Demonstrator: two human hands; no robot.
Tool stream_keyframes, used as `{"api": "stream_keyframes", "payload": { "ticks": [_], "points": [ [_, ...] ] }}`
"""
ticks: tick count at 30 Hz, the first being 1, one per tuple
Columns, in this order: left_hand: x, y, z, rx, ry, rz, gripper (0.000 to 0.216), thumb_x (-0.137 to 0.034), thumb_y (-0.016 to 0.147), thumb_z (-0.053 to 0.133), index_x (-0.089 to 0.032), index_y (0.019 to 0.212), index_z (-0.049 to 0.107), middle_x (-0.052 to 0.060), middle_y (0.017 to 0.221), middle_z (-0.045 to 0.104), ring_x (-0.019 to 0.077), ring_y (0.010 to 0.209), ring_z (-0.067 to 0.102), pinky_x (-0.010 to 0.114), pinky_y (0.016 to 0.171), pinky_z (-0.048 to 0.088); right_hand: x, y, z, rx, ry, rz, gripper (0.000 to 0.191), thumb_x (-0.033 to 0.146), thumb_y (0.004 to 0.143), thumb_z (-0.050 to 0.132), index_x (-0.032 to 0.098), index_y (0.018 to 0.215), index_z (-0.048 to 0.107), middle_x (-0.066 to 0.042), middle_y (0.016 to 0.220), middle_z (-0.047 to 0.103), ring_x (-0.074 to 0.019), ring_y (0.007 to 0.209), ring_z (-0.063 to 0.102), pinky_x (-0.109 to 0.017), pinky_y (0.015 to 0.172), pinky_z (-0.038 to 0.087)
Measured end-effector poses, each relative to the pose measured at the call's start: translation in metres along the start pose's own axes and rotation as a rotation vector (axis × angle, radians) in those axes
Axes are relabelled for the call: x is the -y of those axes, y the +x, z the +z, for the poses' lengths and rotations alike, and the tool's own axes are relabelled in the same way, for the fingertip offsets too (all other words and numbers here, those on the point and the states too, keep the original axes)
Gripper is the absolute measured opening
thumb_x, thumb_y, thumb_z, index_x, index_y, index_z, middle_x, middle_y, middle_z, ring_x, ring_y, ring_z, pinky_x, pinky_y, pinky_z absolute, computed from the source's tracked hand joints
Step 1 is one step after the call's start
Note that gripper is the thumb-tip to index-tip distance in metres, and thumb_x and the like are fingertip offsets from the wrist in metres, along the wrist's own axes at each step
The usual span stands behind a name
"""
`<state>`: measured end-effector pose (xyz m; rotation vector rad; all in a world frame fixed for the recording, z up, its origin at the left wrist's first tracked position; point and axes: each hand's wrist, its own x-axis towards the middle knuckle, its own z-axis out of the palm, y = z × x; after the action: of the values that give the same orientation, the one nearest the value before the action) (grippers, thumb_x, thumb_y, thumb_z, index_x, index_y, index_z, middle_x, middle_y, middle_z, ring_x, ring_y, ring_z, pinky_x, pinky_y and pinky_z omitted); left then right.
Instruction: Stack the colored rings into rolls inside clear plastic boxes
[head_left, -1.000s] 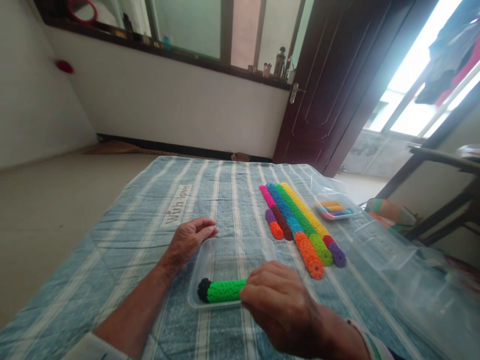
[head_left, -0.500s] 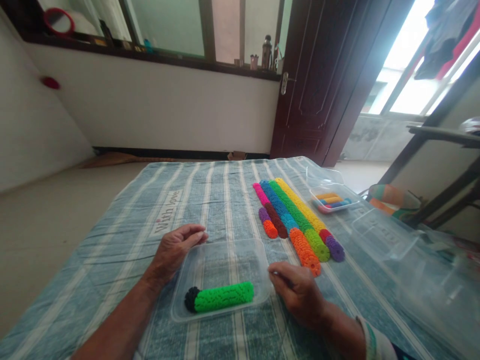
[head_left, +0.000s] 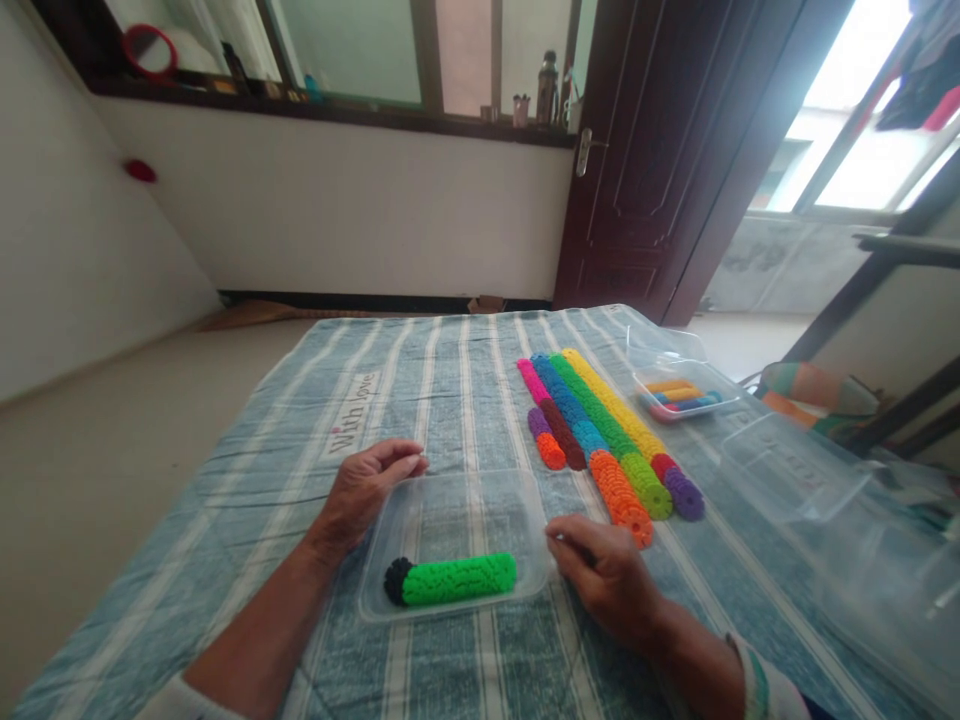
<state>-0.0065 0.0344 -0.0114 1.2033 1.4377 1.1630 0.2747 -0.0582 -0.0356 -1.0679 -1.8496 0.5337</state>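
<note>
A shallow clear plastic container [head_left: 499, 500] rests on the striped cloth in front of me. Inside, along its near side, lies a row of bright green discs [head_left: 461, 578] with black discs [head_left: 397, 582] at its left end. My left hand [head_left: 367, 490] is at the container's far left corner, thumb and fingers pinched together. Beside the right rim is my right hand [head_left: 607, 565], its fingers also closed, with the fingertips at the edge. Whether either hand grips the rim or a small thing is hidden.
Rows of coloured discs [head_left: 600, 420] lie right of the container. Beyond them stands a clear box [head_left: 694, 405] with coloured rows inside. More clear plastic boxes [head_left: 795, 470] sit along the right side. A dark red door [head_left: 637, 170] is at the back.
The view has turned slightly left, so everything sits a little further right. Both hands keep nearly the same places beside the container.
</note>
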Motion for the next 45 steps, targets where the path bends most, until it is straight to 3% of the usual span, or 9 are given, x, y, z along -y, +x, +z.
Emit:
{"api": "stream_keyframes", "payload": {
  "ticks": [8,17,45],
  "points": [
    [-0.003,-0.003,-0.001,-0.014,0.016,-0.001,0.037,-0.04,0.06,0.079,-0.017,0.087,0.068,0.004,0.075,0.075,0.0215,0.077,0.072,0.03,0.07,0.056,0.0,0.002,0.001,0.01,0.028,0.062,0.019,0.021,0.089,0.048,0.016,0.082,0.066,0.0,0.063,0.061,-0.0109,0.052,0.054,-0.021,0.052,0.042],
    [0.002,-0.004,-0.005,0.006,-0.017,-0.004,0.034,-0.038,0.064,0.079,-0.018,0.089,0.069,0.004,0.078,0.075,0.0185,0.075,0.071,0.026,0.069,0.055,-0.004,0.0,0.004,-0.001,0.048,0.109,0.019,0.024,0.089,0.05,0.016,0.084,0.066,0.001,0.059,0.06,-0.0117,0.05,0.057,-0.021,0.051,0.042],
    [-0.005,-0.009,-0.005,-0.023,0.044,0.014,0.029,-0.039,0.065,0.075,-0.018,0.085,0.07,0.006,0.075,0.075,0.0242,0.079,0.072,0.036,0.078,0.056,-0.005,0.0,0.005,0.007,0.057,0.163,0.023,0.031,0.089,0.05,0.017,0.084,0.067,0.002,0.053,0.056,-0.0125,0.047,0.054,-0.021,0.048,0.042]
  ]
}}
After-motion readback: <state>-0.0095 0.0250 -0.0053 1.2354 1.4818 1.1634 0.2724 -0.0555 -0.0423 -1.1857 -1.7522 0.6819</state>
